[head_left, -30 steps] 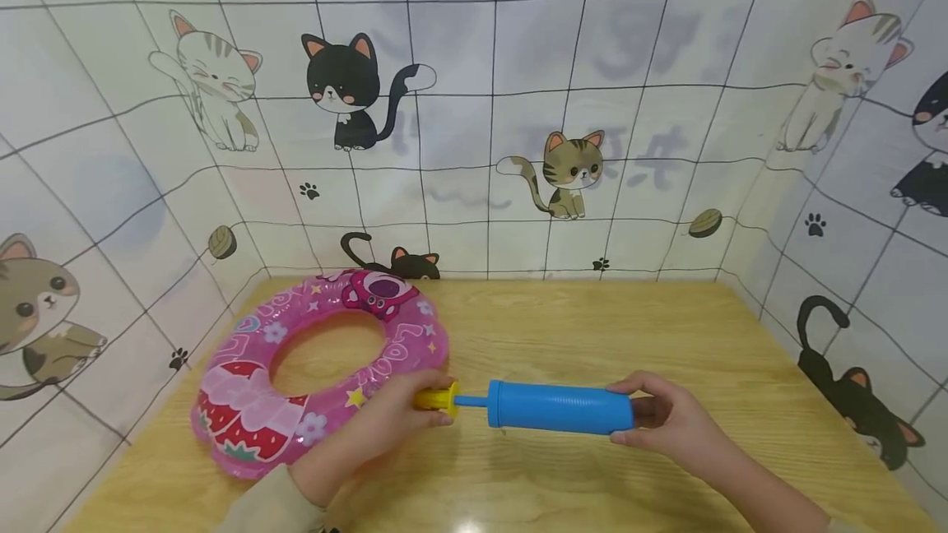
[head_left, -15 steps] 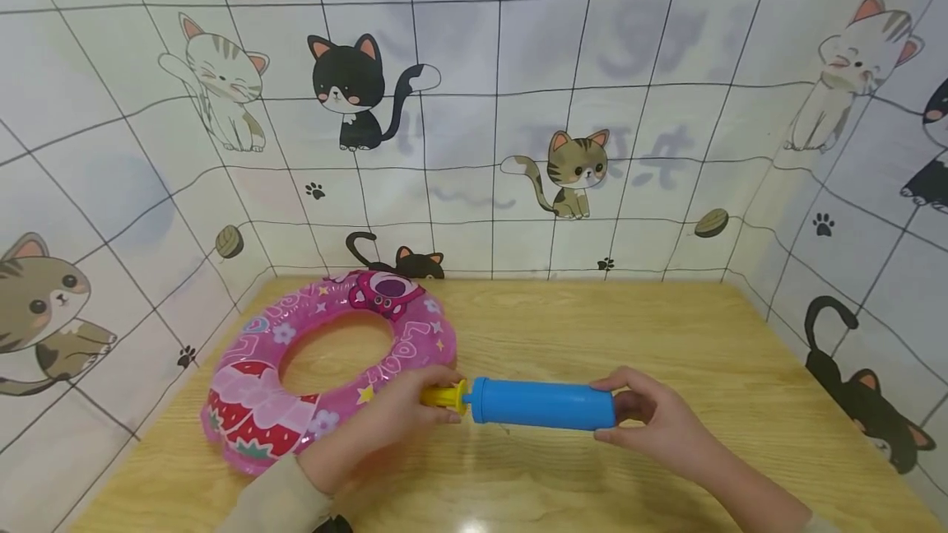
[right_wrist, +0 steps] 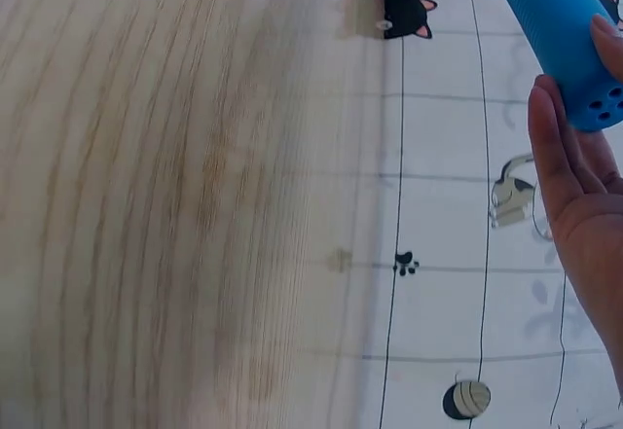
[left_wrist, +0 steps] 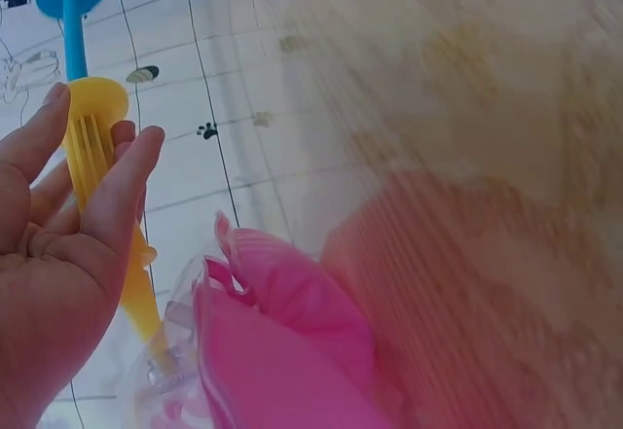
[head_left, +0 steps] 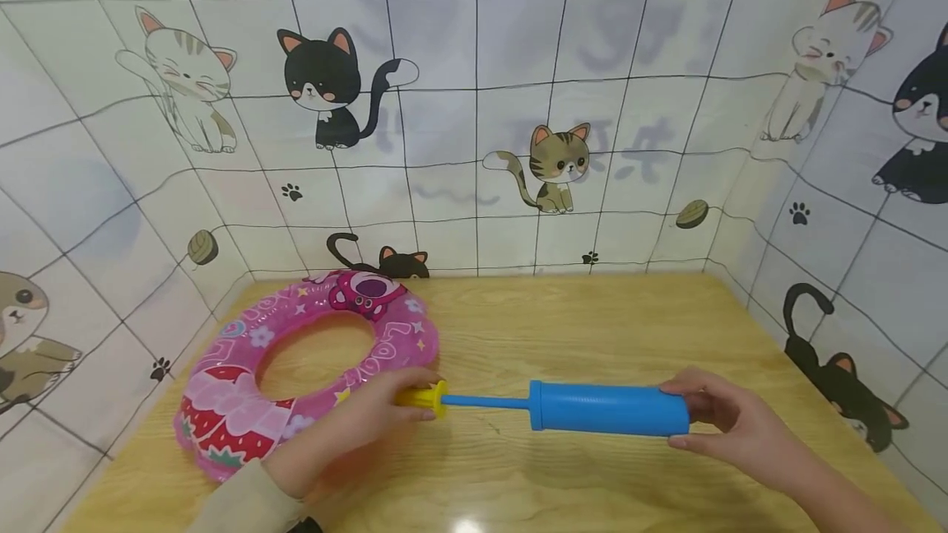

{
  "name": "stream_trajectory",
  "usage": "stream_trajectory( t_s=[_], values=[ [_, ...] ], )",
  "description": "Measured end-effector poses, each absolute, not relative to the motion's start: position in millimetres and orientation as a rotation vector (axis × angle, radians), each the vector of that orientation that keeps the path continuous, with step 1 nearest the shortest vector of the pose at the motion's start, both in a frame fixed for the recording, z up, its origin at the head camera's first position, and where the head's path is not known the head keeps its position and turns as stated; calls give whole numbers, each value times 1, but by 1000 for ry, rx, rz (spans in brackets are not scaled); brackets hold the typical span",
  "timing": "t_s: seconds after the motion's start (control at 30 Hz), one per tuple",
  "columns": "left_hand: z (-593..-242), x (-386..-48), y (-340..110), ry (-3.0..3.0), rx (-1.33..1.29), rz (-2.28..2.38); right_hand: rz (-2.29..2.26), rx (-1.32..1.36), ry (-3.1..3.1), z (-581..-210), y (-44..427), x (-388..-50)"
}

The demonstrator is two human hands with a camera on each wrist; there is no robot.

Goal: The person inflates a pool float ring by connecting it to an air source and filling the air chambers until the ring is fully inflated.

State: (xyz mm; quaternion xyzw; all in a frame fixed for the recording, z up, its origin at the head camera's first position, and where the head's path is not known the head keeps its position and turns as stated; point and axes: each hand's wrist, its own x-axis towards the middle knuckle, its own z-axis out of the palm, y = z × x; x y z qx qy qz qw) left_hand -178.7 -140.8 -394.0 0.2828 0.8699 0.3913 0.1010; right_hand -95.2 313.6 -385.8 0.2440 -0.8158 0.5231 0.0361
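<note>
Left hand (head_left: 374, 411) curls round the yellow end (head_left: 420, 398) of the pump (head_left: 544, 405), right hand (head_left: 741, 428) pinches its blue barrel (head_left: 611, 408), blue rod (head_left: 485, 401) showing between, above a glossy wood-grain counter (head_left: 578, 336). Leftward on it lies a pink inflatable ring (head_left: 240, 401); white grid-lined walls (head_left: 444, 130) with cartoon cats (head_left: 322, 76) rise behind and at both sides.

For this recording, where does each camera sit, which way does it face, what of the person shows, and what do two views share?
Head: worn on the head, facing forward and down at the blue pump, pink ring, table and cat-print wall; left hand, right hand, left sleeve and right forearm show.
Left wrist: facing the yellow end and pink ring; left hand shows.
Right wrist: facing the pump's perforated end, table and wall; right hand shows.
Shared: head and left-wrist views both show the yellow end and pink ring.
</note>
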Motion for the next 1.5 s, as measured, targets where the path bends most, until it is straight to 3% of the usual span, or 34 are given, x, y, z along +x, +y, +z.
stream_trajectory(
  t_s=[0.33,1.13,1.5],
  values=[
    [-393,-178,-146,2553,803,1211,1642,797,-2421,-388,327,-92],
    [-394,-175,-113,2594,895,1228,1825,620,-2572,-393,233,-126],
    [-392,-176,-124,2562,786,1258,1570,785,-2462,-376,257,-114]
  ],
)
